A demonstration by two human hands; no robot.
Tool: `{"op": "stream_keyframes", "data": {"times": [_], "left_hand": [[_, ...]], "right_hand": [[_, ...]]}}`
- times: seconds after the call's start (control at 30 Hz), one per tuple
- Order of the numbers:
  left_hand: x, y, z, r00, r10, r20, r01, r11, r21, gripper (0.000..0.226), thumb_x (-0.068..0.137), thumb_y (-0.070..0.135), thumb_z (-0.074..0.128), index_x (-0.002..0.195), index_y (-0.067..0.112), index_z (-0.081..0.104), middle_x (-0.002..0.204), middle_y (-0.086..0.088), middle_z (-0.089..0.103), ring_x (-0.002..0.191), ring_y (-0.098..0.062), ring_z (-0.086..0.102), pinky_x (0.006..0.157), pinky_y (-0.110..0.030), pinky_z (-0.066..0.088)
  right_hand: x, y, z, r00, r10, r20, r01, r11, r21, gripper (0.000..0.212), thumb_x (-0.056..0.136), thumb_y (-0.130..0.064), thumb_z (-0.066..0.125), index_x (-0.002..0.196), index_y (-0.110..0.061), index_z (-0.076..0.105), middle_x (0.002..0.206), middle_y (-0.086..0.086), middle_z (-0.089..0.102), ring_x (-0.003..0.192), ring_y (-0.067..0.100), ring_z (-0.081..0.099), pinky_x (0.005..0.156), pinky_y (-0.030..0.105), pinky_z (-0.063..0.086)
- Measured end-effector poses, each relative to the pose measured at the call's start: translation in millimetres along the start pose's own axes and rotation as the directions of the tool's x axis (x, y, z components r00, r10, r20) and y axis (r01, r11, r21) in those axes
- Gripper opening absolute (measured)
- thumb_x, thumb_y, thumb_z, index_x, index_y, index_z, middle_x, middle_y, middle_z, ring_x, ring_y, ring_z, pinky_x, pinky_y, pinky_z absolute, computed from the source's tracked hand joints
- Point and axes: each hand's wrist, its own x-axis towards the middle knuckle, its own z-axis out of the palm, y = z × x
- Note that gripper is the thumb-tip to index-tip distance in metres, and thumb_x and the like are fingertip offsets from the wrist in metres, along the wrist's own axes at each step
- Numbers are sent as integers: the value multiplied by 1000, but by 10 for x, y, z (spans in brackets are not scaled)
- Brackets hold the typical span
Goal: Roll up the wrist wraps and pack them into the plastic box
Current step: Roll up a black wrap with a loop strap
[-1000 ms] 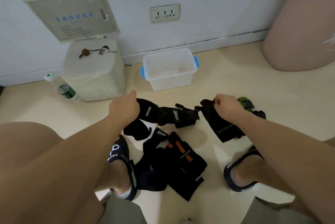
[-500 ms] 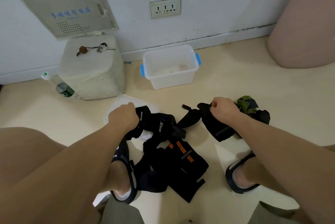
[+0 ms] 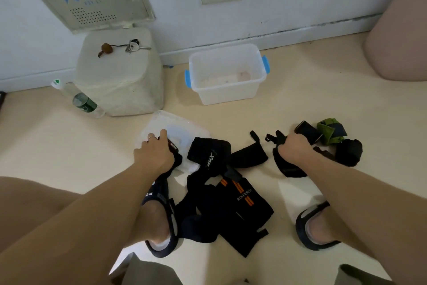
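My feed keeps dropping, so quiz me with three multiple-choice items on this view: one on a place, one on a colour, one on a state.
1. Where do the keys lie?
A. inside the plastic box
B. on top of the white block by the wall
C. on the floor beside the water bottle

2. What colour are the plastic box's latches?
A. blue
B. red
C. green

3. What is in the plastic box?
A. several rolled wraps
B. one rolled wrap
C. no wraps yet

Answers:
1 B: the keys rest on the white block.
2 A: a blue latch sits at each end of the plastic box.
3 C: only the bare bottom shows; the left hand and right hand each grip a black wrist wrap on the floor.
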Motion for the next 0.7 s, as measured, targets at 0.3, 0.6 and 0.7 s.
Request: {"op": "stream_keyframes", "data": {"times": [0.3,0.6,0.7], "left_hand": [[66,328,752,880,312,358,-290,950,-113,60,98,34,60,152,24,36,141,-9,46,123,-30,55,98,-43,50],[284,425,1262,925,160,345,-73,965,-253,75,96,41,64,156,20,24,140,-15,49,124,-34,57,101,-45,49],[303,468,1290,939,142,312,-61,965,-255,58,100,27,57,151,17,32,139,-15,50,121,-34,58,100,-44,49]], "right_hand": [[101,-318,450,951,-307,34,309,946,-97,42,97,-18,55,138,-10,47,129,14,53,110,34,57,86,42,52],[24,-759,1380,858,-389,337,439,894,-85,40,97,-27,57,137,-23,54,128,9,51,120,30,48,100,42,48],[58,-787,1490,871,-341,355,390,918,-76,30,98,-21,57,127,-17,65,124,8,61,114,28,57,98,41,52]]}}
